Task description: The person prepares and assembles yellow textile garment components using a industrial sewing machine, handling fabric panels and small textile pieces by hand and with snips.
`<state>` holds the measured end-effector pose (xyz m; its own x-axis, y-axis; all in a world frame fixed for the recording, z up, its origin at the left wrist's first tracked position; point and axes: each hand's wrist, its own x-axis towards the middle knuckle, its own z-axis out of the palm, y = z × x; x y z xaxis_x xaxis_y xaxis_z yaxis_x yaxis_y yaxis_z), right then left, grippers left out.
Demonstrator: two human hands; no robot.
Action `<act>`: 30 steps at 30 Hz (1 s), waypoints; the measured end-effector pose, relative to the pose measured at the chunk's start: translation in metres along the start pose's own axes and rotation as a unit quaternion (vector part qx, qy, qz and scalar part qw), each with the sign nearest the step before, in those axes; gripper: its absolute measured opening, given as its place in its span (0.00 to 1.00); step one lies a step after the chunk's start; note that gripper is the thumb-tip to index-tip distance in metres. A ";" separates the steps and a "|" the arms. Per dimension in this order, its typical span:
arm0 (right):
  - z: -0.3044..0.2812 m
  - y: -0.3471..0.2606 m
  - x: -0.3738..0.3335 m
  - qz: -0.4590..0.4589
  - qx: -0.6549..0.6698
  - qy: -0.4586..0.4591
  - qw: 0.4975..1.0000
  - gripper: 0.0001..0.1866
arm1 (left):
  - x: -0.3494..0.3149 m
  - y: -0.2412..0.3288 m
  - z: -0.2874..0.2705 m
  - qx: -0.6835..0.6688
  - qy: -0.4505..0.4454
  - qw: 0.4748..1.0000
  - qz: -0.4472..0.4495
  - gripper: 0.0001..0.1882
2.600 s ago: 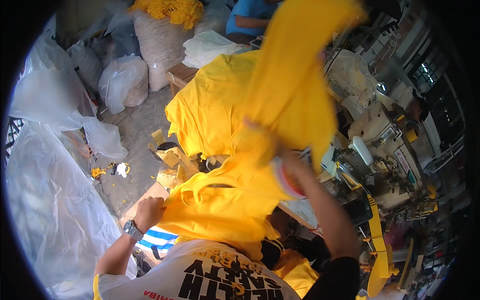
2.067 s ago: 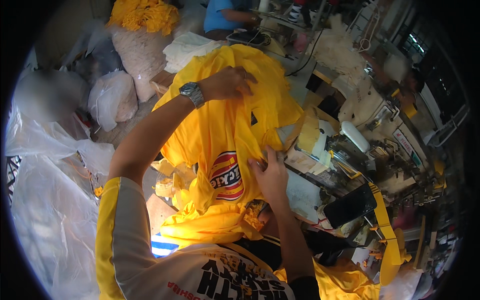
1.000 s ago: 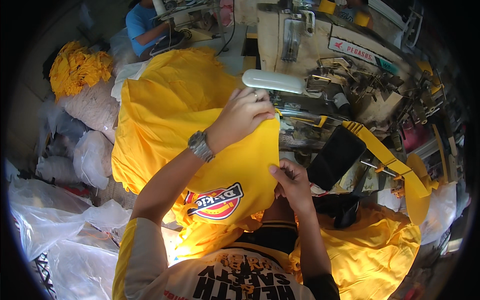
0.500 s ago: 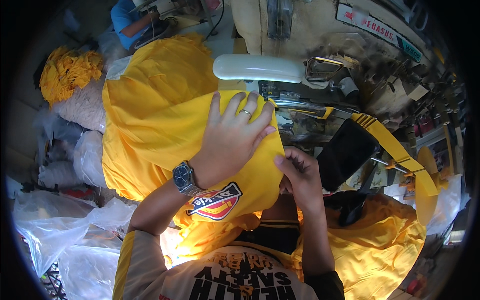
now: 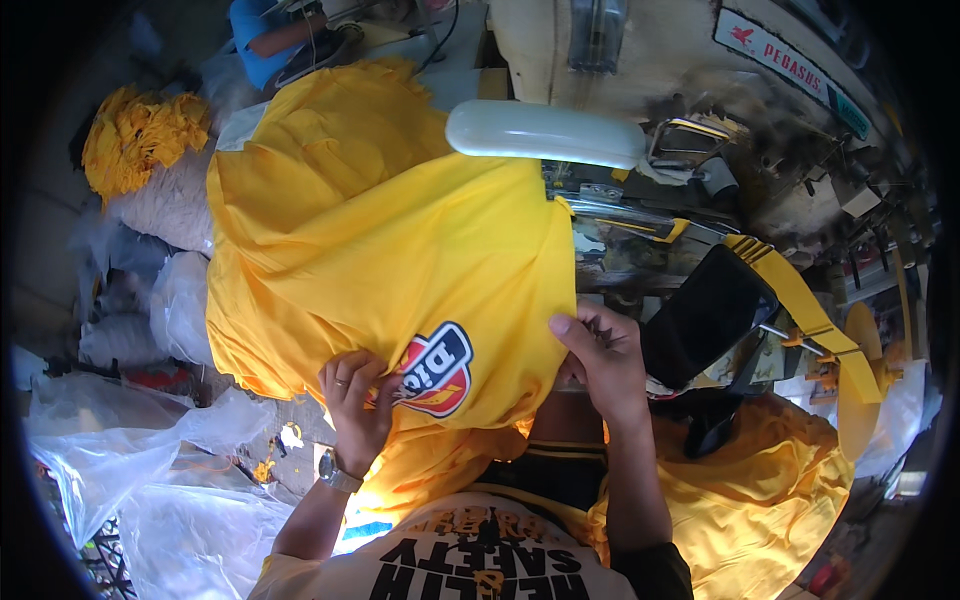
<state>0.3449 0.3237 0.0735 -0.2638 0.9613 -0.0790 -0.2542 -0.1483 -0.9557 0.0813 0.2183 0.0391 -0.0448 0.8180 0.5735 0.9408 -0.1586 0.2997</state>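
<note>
A broad yellow fabric panel [image 5: 480, 270] with a printed red, white and dark emblem [image 5: 438, 370] spreads before me. Its far corner lies at the presser area of an industrial sewing machine [image 5: 600, 195]. My left hand [image 5: 357, 405] is closed on the near left part of the fabric, fingers curled beside the emblem. At the panel's right edge, my right hand [image 5: 603, 355] pinches the fabric between thumb and fingers. Part of those fingers is hidden under the cloth.
A white padded bar [image 5: 545, 135] crosses above the sewing area. Beside my right hand stands a black phone-like panel [image 5: 708, 315] near a curved yellow strip [image 5: 805, 300]. More yellow fabric [image 5: 750, 490] hangs at right. Plastic bags [image 5: 190, 520] lie at left; a co-worker in blue [image 5: 262, 45] sits beyond.
My left hand has left the fabric's far part, come back toward me and taken hold beside the emblem. The right hand keeps its pinch on the edge. The view has shifted slightly.
</note>
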 end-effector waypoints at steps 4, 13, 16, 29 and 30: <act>-0.004 0.006 -0.002 0.003 0.049 0.011 0.999 0.11 | 0.042 -0.014 -0.025 -0.076 0.132 0.988 -0.024 0.07; -0.002 0.011 -0.005 -0.011 0.155 -0.022 0.988 0.06 | 0.202 -0.033 -0.056 -0.011 0.226 0.954 0.197 0.05; 0.000 0.011 -0.004 -0.001 0.152 -0.013 0.988 0.05 | 0.204 -0.053 -0.039 0.055 0.109 0.971 0.205 0.07; 0.005 0.019 -0.007 -0.006 0.151 -0.006 0.989 0.06 | 0.073 -0.052 -0.054 0.044 0.174 0.983 0.028 0.09; 0.004 0.018 -0.006 -0.005 0.150 -0.003 0.989 0.06 | 0.089 -0.049 -0.069 0.061 0.210 0.976 0.003 0.07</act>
<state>0.3384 0.3140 0.0581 -0.2660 0.9616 -0.0675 -0.5214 -0.2024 -0.8289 0.0082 0.2611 0.1279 -0.1489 0.5142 0.8446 0.9733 -0.0745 0.2169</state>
